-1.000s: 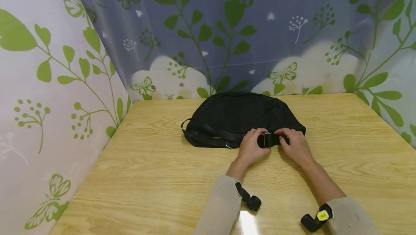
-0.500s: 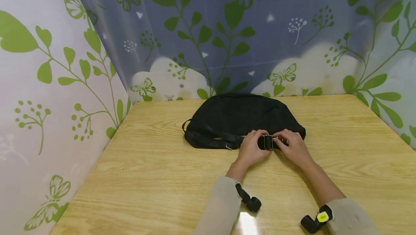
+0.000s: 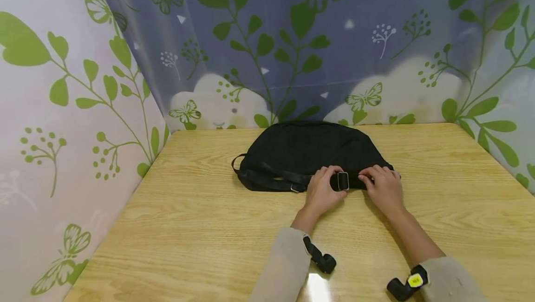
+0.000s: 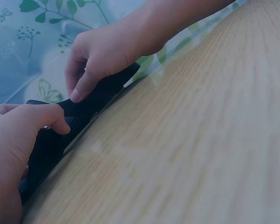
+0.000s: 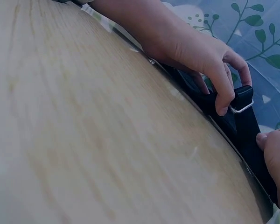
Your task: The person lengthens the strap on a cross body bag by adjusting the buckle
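A black fabric bag (image 3: 313, 148) lies on the table, its strap (image 3: 354, 182) running along the front edge. My left hand (image 3: 323, 190) grips this strap beside a metal slider buckle (image 3: 343, 181), thumb below and fingers above. To the right, my right hand (image 3: 385, 193) pinches the strap between thumb and fingertips. In the right wrist view, the strap folds into a small loop at the buckle (image 5: 242, 108) by the left hand's fingers. The left wrist view shows the right hand (image 4: 102, 53) with its thumb pressed on the black strap.
The wooden table (image 3: 188, 227) extends around the bag. A second metal buckle (image 3: 295, 188) sits on the strap further left, and a small loop (image 3: 236, 162) sticks out at the bag's left end. A patterned cloth backdrop (image 3: 267, 60) stands behind the table.
My right hand first came in close to the slider buckle, then moved away to the right along the strap. The left hand has stayed almost in place.
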A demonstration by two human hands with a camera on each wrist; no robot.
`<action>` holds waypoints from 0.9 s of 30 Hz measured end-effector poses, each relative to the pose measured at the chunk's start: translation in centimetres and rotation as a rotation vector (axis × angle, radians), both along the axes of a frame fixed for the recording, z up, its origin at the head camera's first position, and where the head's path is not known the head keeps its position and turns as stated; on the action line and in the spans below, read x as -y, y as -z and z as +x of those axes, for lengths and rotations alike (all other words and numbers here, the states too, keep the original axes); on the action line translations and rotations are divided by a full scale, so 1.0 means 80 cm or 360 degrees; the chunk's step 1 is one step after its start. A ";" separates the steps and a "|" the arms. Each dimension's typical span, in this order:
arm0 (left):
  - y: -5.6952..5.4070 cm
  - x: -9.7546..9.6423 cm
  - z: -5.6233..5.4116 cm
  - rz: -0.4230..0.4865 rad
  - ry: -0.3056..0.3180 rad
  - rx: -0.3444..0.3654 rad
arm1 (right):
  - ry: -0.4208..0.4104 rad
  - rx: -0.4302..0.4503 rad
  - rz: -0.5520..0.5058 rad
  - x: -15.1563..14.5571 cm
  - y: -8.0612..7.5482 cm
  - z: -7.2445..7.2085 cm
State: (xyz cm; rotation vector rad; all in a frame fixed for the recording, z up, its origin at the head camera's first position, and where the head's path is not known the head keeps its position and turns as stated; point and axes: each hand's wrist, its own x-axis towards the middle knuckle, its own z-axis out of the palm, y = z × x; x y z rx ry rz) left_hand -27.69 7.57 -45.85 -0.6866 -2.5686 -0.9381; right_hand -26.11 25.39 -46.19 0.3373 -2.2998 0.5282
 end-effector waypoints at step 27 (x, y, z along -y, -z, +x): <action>0.008 -0.002 -0.004 -0.0111 -0.0038 0.0037 | -0.0172 -0.0249 0.0058 0.001 -0.004 -0.001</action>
